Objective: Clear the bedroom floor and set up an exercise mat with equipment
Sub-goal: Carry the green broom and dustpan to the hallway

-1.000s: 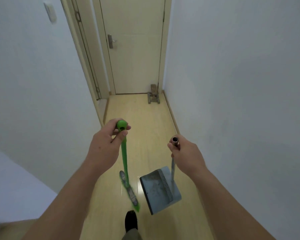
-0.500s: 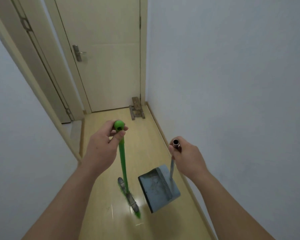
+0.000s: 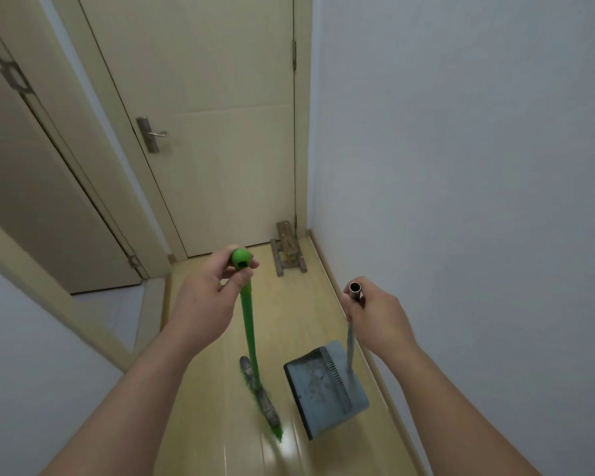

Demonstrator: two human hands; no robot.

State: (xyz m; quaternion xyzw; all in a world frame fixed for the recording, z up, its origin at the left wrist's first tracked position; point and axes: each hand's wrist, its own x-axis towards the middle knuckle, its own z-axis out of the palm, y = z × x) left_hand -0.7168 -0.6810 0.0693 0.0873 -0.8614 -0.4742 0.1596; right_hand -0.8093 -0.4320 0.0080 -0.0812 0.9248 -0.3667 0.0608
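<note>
You are nearer the closed door [image 3: 220, 149] at upper centre than a second ago. Left hand [image 3: 203, 300] fingers [image 3: 234, 280] curl round one green broom [image 3: 249, 338], centre. Right hand [image 3: 378, 314] grips one grey dustpan [image 3: 320, 383] by its handle, lower right. No mat is in view, so setup likely waits.
</note>
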